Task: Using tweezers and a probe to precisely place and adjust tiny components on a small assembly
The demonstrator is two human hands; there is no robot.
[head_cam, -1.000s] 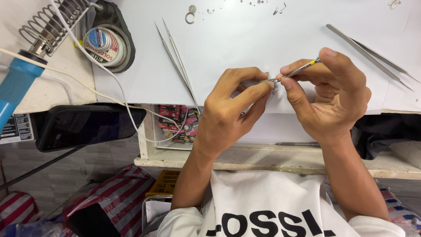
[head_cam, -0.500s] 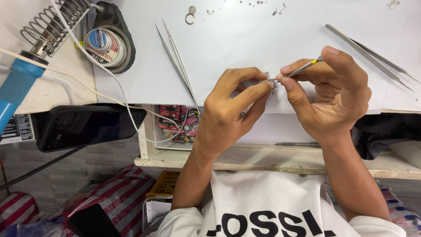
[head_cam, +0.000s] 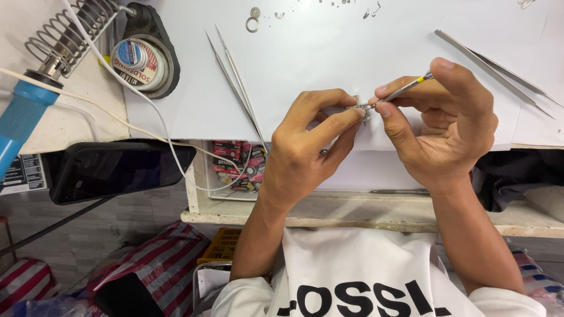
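The right hand (head_cam: 440, 126) pinches a slim metal screwdriver with a yellow band (head_cam: 404, 89), long axis slanting up-right, tip pointing left at a small metal part (head_cam: 359, 105) gripped by the left hand (head_cam: 305, 144) over the white counter (head_cam: 329, 53).

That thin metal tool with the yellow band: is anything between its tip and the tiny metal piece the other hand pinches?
Nothing visible. The right hand holds the thin tool, whose tip reaches the small metal piece pinched by the left hand. The tweezers lie apart on the white sheet.
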